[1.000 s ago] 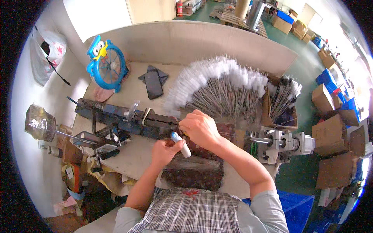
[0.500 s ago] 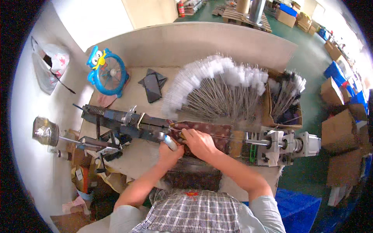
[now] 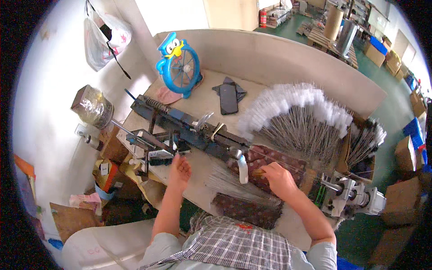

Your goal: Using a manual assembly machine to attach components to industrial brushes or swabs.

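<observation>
My left hand (image 3: 181, 169) is beside the black metal frame (image 3: 153, 139) at the bench's left, fingers loosely curled and apart, with nothing visible in them. Over the dark red spotted cloth (image 3: 270, 158), my right hand (image 3: 281, 181) pinches a small yellowish piece (image 3: 258, 172), mostly covered by the fingers. Left of that hand, a white-wrapped lever handle (image 3: 243, 169) stands untouched on the long black rail (image 3: 184, 124). A bundle of thin wires (image 3: 234, 184) lies nearer me, partly on a second spotted cloth (image 3: 247, 211). A thin wire runs from the rail toward the motor spindle (image 3: 330, 184).
White-bristled wire brushes (image 3: 297, 108) fan across the back, beside a cardboard box (image 3: 344, 155) of darker ones. A motor unit (image 3: 360, 195) stands at the right end. A blue toy-shaped fan (image 3: 182, 69) and a phone (image 3: 228, 99) sit at back left, before a curved board (image 3: 279, 49).
My left hand has let go of the white-wrapped handle and moved left toward the black frame. My right hand has moved right along the cloth. The view has turned leftward.
</observation>
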A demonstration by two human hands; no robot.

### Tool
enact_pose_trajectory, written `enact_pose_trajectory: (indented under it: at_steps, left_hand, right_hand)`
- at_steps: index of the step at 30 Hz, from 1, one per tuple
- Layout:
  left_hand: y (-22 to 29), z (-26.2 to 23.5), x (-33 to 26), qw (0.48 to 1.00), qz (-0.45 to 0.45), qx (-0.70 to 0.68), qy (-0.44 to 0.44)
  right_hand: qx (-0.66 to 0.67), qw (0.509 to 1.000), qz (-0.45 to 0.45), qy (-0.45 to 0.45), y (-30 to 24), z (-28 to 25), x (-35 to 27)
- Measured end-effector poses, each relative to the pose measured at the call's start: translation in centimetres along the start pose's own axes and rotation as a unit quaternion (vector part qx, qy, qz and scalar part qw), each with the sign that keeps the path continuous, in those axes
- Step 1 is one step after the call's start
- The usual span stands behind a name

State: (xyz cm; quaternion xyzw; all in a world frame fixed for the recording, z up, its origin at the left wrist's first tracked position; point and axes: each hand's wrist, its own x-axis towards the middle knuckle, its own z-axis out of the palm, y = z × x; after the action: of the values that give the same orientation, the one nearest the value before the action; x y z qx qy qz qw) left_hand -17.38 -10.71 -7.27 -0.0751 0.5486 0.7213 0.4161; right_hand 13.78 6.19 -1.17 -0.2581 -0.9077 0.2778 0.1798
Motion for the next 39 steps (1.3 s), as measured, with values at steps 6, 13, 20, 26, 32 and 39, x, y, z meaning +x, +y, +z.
enact_pose_trajectory:
  at_steps: [6, 13, 20, 26, 32, 39]
  left_hand:
    - [1.6, -0.2, 0.6, 0.997, -0.03, -0.063, -0.015]
    - [0.3, -0.2, 1.8, 0.994, 0.011, -0.105, 0.014]
    - [-3.1, 5.1, -4.3, 0.985, 0.108, 0.032, -0.128]
    - [-1.9, 4.2, -3.6, 0.997, -0.058, -0.022, -0.04]
    - [1.4, 0.2, -1.0, 0.999, -0.015, -0.038, 0.007]
    - [1.8, -0.3, 0.8, 0.999, -0.003, -0.033, 0.036]
  right_hand:
    - [0.023, 0.999, 0.021, -0.007, -0.9, -0.2, 0.1]
    - [0.062, 0.998, 0.016, -0.022, -3.5, -4.2, -0.9]
    - [-0.04, 0.988, -0.043, 0.144, -2.7, -7.7, 0.2]
    - [-0.009, 0.989, -0.008, 0.15, -1.2, -7.8, -1.3]
    - [0.013, 0.987, 0.01, 0.16, -1.3, -8.0, -1.6]
    - [0.011, 0.987, -0.003, 0.163, -1.3, -7.6, -1.3]
